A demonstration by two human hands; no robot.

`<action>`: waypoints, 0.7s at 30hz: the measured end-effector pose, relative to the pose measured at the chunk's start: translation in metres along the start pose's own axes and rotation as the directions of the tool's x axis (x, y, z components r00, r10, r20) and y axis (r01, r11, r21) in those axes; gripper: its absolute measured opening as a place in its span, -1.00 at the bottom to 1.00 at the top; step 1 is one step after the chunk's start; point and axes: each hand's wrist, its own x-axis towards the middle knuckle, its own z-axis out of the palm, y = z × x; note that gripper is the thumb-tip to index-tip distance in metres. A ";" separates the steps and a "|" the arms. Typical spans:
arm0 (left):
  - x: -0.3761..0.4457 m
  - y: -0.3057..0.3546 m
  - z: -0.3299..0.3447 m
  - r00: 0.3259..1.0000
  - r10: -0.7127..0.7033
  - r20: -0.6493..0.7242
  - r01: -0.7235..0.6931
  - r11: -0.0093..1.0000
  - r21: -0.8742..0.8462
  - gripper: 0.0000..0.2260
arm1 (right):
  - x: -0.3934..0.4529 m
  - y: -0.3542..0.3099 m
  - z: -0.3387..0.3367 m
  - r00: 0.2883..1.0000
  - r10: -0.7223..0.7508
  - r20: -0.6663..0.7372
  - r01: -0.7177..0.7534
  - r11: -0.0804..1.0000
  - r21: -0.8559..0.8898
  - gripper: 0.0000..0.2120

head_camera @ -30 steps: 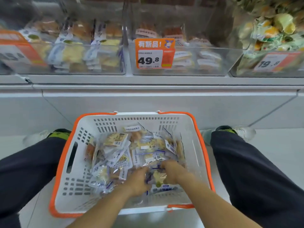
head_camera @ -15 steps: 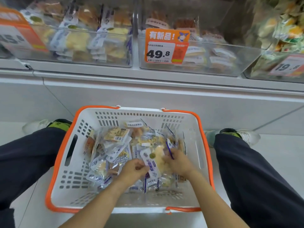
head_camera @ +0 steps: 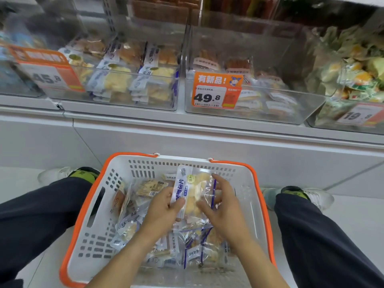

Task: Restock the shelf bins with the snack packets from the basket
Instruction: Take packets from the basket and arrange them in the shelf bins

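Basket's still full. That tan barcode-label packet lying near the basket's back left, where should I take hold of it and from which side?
Come from above and pinch the near long edge of the tan packet. It lies flat, label up, on top of the pile, so its upper face and edges are exposed. The left hand is nearest, but both hands now hold the raised blue-striped packet; the right hand could keep that.
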 end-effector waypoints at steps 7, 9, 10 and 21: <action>-0.011 0.040 -0.045 0.976 0.123 0.182 -0.123 0.992 -0.008 -0.49 | 0.007 -0.034 -0.006 0.992 -0.113 0.059 0.117 0.991 -0.063 -0.14; -0.014 0.050 -0.059 0.983 0.156 0.099 -0.155 0.988 -0.020 -0.48 | 0.011 -0.047 -0.006 0.989 -0.129 0.075 0.133 0.990 -0.048 -0.05; -0.015 0.057 -0.065 0.983 0.176 0.059 -0.176 0.984 -0.016 -0.49 | 0.012 -0.055 -0.005 0.987 -0.139 0.081 0.142 0.989 -0.038 -0.04; 0.003 0.156 -0.139 0.840 0.449 -0.304 -0.438 0.893 0.107 -0.78 | 0.052 -0.160 0.001 0.859 -0.484 -0.166 0.483 0.874 -0.047 -0.44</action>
